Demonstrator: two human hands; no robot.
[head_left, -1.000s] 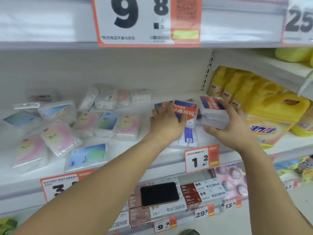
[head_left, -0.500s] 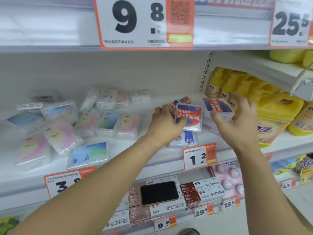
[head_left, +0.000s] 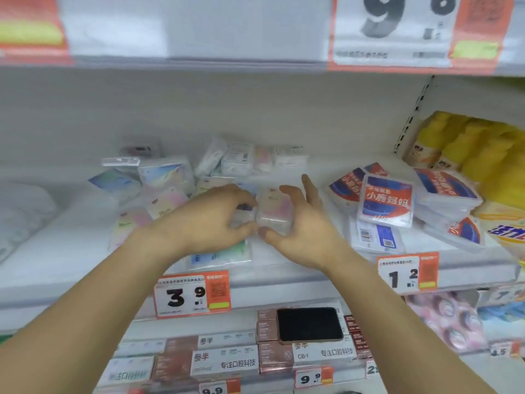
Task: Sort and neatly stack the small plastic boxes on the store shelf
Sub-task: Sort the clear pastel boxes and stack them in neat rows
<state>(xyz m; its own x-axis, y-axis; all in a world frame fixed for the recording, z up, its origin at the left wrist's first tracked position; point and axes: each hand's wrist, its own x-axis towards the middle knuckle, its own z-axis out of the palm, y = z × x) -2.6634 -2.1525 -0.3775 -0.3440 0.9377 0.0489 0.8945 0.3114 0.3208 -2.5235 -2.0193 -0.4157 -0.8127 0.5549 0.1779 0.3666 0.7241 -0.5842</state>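
Observation:
Several clear plastic boxes with pastel labels (head_left: 167, 174) lie jumbled on the white shelf (head_left: 284, 277). My left hand (head_left: 210, 220) curls its fingers round one clear box (head_left: 241, 220) in the middle of the shelf. Right beside it, my right hand (head_left: 304, 226) pinches a pink pastel box (head_left: 274, 207) between thumb and fingers. The two boxes touch side by side. To the right, red-and-blue boxes (head_left: 386, 200) lean and lie in a loose pile, with a short stack (head_left: 446, 191) behind them.
Yellow detergent jugs (head_left: 483, 149) stand at the far right past the upright. Price tags 3.9 (head_left: 193, 294) and 1.2 (head_left: 406, 271) hang on the shelf edge. A dark phone (head_left: 309, 324) lies on boxes on the lower shelf. White soft packs (head_left: 25, 211) sit at far left.
Both hands left the red-and-blue boxes and moved left to the pastel boxes, each taking hold of one. The view has swung left.

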